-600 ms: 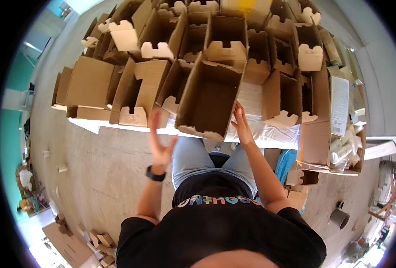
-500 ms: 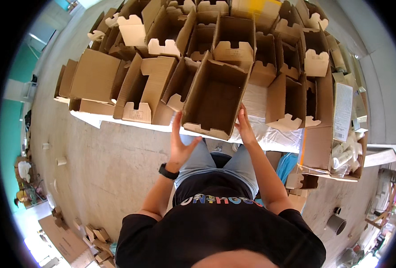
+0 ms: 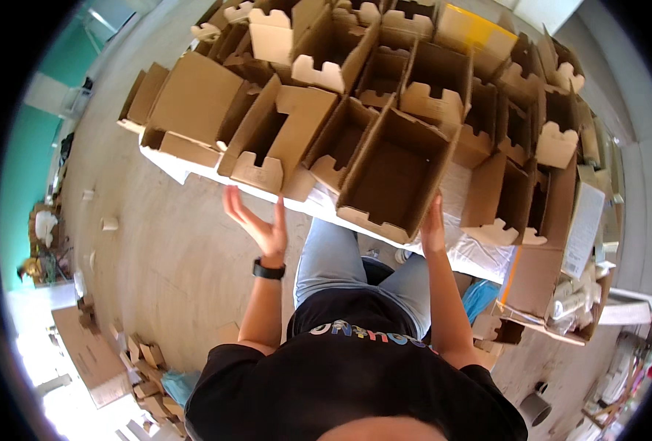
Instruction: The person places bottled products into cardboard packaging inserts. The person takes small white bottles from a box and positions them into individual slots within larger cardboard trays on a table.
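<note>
Only the right hand (image 3: 433, 224) touches the open box (image 3: 393, 176), flat against its near right corner at the table (image 3: 467, 253) edge; left hand (image 3: 258, 220) spread, empty, just beside it

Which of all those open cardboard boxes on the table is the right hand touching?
The large open box at the table's near edge, straight ahead of the person. The right hand rests against its right side; the left hand is off it, open in the air.
</note>
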Demonstrator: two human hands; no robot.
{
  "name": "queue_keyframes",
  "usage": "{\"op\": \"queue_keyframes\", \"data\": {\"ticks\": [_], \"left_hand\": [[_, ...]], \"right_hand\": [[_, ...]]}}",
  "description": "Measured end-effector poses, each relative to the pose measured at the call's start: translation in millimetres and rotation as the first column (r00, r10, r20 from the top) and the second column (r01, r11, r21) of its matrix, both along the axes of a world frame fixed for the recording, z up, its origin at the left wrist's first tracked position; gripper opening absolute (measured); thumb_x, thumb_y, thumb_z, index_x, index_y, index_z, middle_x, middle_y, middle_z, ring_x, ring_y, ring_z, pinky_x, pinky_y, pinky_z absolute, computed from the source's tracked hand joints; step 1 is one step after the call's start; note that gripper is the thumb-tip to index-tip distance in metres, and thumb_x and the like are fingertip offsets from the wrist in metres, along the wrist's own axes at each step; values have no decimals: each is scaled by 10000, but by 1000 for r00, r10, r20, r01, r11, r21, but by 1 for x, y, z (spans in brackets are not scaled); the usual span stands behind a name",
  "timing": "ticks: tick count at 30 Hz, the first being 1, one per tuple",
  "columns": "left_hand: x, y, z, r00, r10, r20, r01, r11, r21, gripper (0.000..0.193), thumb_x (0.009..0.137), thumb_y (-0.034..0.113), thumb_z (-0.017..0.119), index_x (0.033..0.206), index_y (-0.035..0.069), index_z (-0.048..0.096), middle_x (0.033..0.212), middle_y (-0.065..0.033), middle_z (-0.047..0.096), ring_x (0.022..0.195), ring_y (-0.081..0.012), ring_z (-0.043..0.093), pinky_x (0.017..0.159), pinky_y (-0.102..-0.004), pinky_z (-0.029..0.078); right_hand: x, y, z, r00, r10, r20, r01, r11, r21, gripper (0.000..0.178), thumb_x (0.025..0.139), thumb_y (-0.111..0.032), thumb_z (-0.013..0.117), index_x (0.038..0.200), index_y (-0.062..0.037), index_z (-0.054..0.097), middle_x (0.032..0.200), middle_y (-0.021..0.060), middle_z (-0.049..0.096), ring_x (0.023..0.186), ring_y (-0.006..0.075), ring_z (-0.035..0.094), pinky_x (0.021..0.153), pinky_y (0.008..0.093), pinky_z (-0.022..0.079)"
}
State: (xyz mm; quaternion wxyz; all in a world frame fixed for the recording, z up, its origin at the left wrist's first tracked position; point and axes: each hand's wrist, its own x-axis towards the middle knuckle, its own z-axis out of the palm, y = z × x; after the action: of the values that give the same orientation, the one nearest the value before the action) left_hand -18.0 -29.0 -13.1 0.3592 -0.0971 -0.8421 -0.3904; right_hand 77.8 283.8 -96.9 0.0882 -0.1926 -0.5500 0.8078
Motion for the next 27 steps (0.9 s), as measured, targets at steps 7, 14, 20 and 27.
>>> {"op": "queue_keyframes", "data": {"ticks": [7, 14, 20, 27], "left_hand": [[-49, -49, -9, 942, -213, 259, 185, 974, 128, 1361, 591, 280, 931, 1520, 103, -47, 1543, -183, 75, 1409, -343, 192, 1147, -500, 235], [-41, -34, -22, 971, -100, 218, 87, 994, 70, 1333, 593, 224, 936, 1523, 92, -10, 1495, -215, 120, 1371, -394, 208, 1087, -541, 315], [-52, -47, -34, 976, -132, 172, 114, 987, 112, 1274, 617, 145, 919, 1527, 111, 29, 1534, -179, 64, 1390, -398, 186, 1108, -573, 293], [-34, -35, -18, 976, -61, 210, 69, 997, -31, 1188, 714, 225, 865, 1533, 123, 10, 1549, -187, 33, 1407, -409, 159, 1127, -609, 217]], "right_hand": [[-7, -14, 12, 999, 38, 31, -40, 999, 34, 769, 943, -652, 391, 1530, -210, 163, 1546, 65, 230, 1430, 245, 217, 1132, 473, 222], [-12, -2, 3, 994, 87, 65, -92, 991, 94, 785, 925, -673, 392, 1536, -234, 169, 1578, 99, 184, 1442, 293, 193, 1110, 485, 264], [-30, -8, 39, 997, 80, 8, -80, 985, 155, 725, 990, -487, 450, 1531, -93, 171, 1529, 133, 267, 1406, 242, 253, 1126, 365, 254], [-7, 0, 24, 996, 17, 85, -63, 817, 574, 617, 1009, -378, 473, 1505, -84, 252, 1459, 208, 400, 1344, 298, 409, 1076, 368, 369]]}}
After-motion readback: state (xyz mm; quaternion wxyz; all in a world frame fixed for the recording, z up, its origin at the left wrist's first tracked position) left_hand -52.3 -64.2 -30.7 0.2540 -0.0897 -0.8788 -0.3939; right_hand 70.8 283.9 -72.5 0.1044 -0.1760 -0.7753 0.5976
